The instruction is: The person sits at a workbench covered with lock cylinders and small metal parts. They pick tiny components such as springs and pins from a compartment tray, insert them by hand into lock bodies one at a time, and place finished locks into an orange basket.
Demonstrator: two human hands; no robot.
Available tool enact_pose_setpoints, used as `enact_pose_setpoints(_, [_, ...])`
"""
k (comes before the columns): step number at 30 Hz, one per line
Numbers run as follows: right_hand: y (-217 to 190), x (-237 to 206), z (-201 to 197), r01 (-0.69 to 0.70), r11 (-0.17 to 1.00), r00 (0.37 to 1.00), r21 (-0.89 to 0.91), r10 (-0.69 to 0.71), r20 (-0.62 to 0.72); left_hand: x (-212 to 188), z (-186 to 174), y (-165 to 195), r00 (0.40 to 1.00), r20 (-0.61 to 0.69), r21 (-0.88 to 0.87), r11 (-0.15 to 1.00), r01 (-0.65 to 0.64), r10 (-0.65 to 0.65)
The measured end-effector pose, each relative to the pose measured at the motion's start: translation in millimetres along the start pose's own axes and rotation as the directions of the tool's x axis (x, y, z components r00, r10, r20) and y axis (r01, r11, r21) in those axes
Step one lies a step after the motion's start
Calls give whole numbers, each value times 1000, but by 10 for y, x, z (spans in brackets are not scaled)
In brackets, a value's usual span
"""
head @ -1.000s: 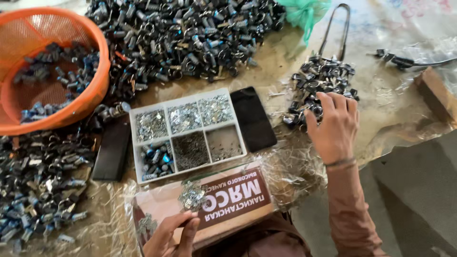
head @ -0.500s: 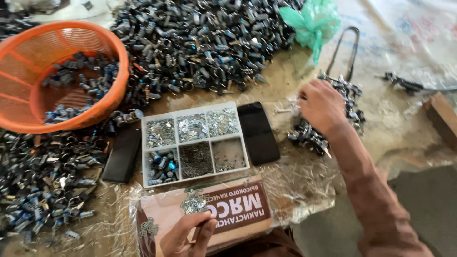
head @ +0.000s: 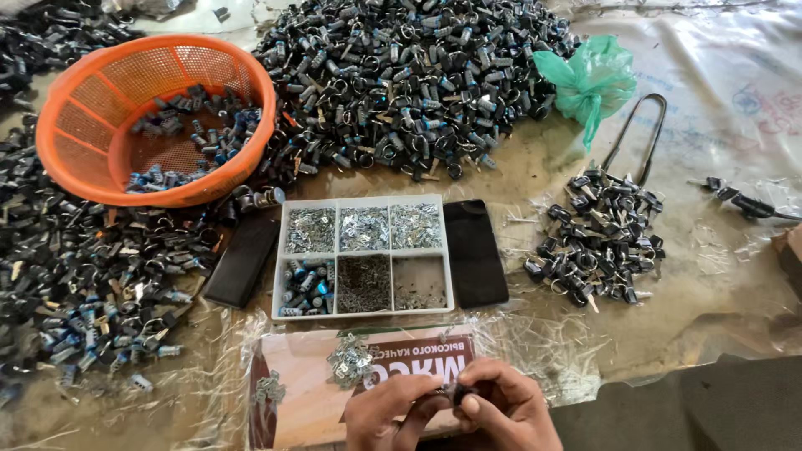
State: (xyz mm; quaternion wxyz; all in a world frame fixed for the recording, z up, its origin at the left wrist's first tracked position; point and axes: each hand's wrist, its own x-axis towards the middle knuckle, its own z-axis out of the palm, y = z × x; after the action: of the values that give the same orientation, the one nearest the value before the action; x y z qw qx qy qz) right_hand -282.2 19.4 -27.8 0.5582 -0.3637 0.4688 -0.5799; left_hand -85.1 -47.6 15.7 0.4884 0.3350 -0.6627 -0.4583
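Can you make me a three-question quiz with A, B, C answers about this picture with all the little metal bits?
1. Where is the orange basket?
A. At the top left
B. At the bottom right
C. Inside the white tray

2. How many compartments does the white sorting tray have?
A. Two
B. Six
C. Ten

3. What are the two hands doing?
A. Lying flat and apart on the ground
B. Reaching into the green bag
C. Meeting over the brown cardboard, pinching a small dark part

Answers:
1. A, the basket sits at the top left, beside the big pile of dark parts.
2. B, the tray shows two rows of three.
3. C, the left hand and right hand touch above the brown cardboard, with a small dark part between the fingers.
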Motion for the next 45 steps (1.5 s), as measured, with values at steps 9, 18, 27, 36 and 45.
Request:
enact_pose_setpoints(9, [-272,60,27,215,795,977,-567,-176,125,-85,-161,77,990,125,89,995,51,-62])
enact_pose_setpoints(18, [15,73,-254,390,901,921,192,-378,-96,-59,-508,91,987,135,204,977,63,-92])
enact_pose_setpoints(27, [194,171,-23,-7,663,959,-748,-207,-193,965,-1324,-237,994,105,859,500,-107,32])
enact_pose_setpoints(36, [-46,265,570,288,160,765,-944,-632,126,1249,-1310,-266,963,227,954,234,-189,-148])
enact_pose_setpoints(45, [-57,461,606,187,944,961,-271,-233,-148,484,-549,318,895,133,691,607,-392,426])
